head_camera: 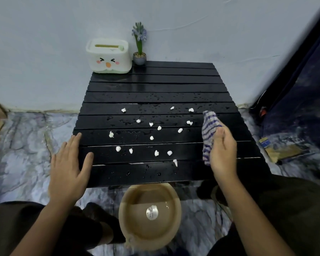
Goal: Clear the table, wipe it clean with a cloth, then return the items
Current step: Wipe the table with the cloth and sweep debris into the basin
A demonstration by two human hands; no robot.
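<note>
So the low black slatted table (pixel 155 100) is wet, with water drops and a bunch of small white paper crumbs (pixel 151 138) scattered over its near half. The right hand (pixel 223 150) is over the near right part of the table, fingers curled around a bunched-up white cloth with blue stripes (pixel 209 130). The left hand (pixel 70 163) is flat with fingers spread, resting on the near left edge and holding nothing.

At the far left corner, the white tissue box with a cartoon face (pixel 109 56) and the small grey pot with a purple flower (pixel 139 58) haven't been moved off yet. A tan plastic basin with water in it (pixel 150 215) sits on the floor just in front of the near edge.

What worries me: a wipe now could drag the crumbs into the gaps between slats or smear them into wet mush. A sweep toward the far corner might also bump the flower pot over, and pulling the crumbs toward the near edge may scatter them on the floor if they miss the basin.
</note>
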